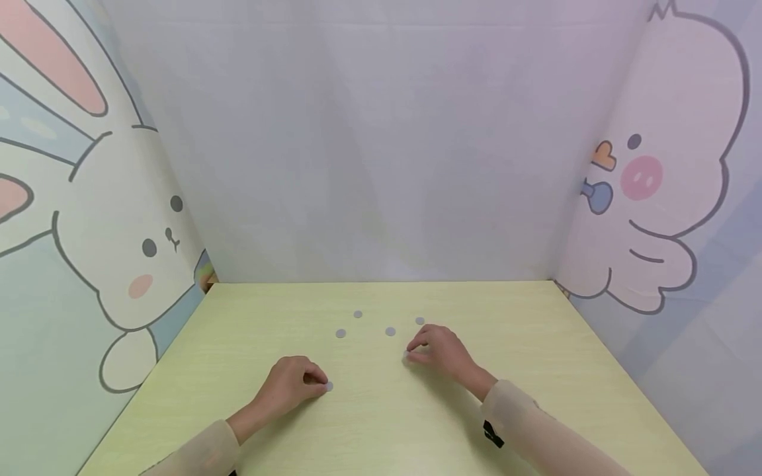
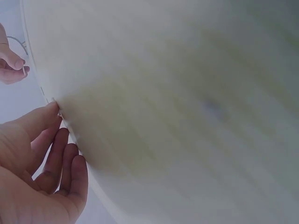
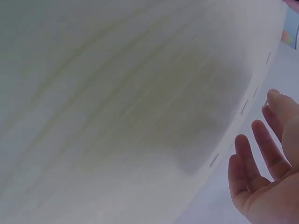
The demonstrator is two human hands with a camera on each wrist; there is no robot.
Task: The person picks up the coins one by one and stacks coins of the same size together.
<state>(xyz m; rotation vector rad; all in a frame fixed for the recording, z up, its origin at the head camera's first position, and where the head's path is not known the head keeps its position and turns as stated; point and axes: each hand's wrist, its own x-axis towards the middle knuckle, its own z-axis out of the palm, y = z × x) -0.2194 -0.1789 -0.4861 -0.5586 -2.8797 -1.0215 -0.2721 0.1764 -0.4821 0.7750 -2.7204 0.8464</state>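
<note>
My left hand [image 1: 290, 383] pinches a small round grey disc [image 1: 330, 386] between thumb and index finger, low at the tabletop. In the left wrist view the fingertips of the left hand [image 2: 46, 163] meet at the table surface. Farther right, my right hand [image 1: 443, 354] pinches another grey disc [image 1: 407, 355]. The left wrist view shows that disc [image 2: 24, 69] edge-on, raised off the table. In the right wrist view the right hand's [image 3: 271, 172] other fingers spread loosely, and its disc is hardly visible.
Several more grey discs lie flat and apart beyond the hands, among them a left one [image 1: 340, 333], a middle one [image 1: 390, 331] and a right one [image 1: 420, 320]. The pale yellow table [image 1: 268, 307] ends at a white curtain [image 1: 381, 145]. Cartoon-printed curtains flank both sides.
</note>
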